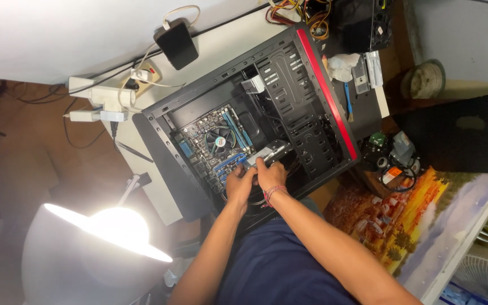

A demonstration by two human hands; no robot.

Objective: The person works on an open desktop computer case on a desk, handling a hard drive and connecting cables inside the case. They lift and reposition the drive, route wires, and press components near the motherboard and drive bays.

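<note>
Computer case [289, 107], black with a red strip along its edge toward three o'clock, lies open on its side on a white table [221, 42] at the centre of the view. At eight o'clock, a lit lamp [94, 248] with a pale shade glares brightly. At four o'clock, a landscape picture [425, 226] in orange and blue lies flat. Inside the case, toward nine o'clock, sits the motherboard [213, 147] with a round fan and blue slots. At eleven o'clock from the case, a white power strip [100, 99] holds plugs, and a black rectangular box [176, 44] lies at twelve o'clock. A silver drive [266, 152], flat and rectangular, rests at the case's centre, at the fingertips of both hands. The left hand [239, 183] and right hand [271, 175] touch side by side at six o'clock in the case, fingers curled together on the drive's near edge. A red braided band [272, 193] circles the right wrist.
</note>
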